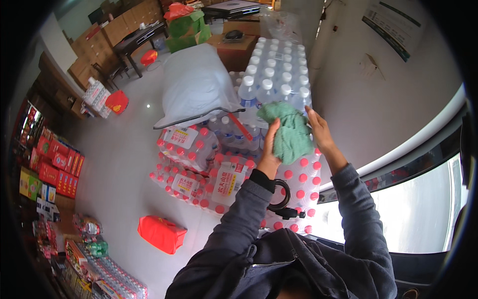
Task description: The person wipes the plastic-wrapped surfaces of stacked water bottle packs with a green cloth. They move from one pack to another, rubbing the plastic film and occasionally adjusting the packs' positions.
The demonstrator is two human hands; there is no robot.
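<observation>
Nearest the camera, the person's dark grey jacket fills the lower edge, both sleeves reaching up and away. A black cable loop hangs by the left sleeve's cuff.

Both hands are raised over the stacked packs of bottled water and hold a green cloth between them. The left hand has its grip closed on the cloth's left edge, fingers pointing up along it. The right hand is at the cloth's right side, fingers spread and touching it; whether that grip is truly pinching the fabric cannot be told, since the cloth hides the thumb. The cloth hangs crumpled, its lower end drooping over the red-capped bottle packs just under the hands.

To the left of those, more shrink-wrapped packs with red caps sit on the floor, some tilted. On the floor near the lower left lies a red bag, well apart from the hands, and along the floor's left edge stand rows of red and yellow cartons.

Beyond the cloth, a stack of white-capped bottle packs rises against the wall, and beside it to the left a big white sack rests on top of other packs. Farther off are a green box, a dark table and brown cardboard boxes.
</observation>
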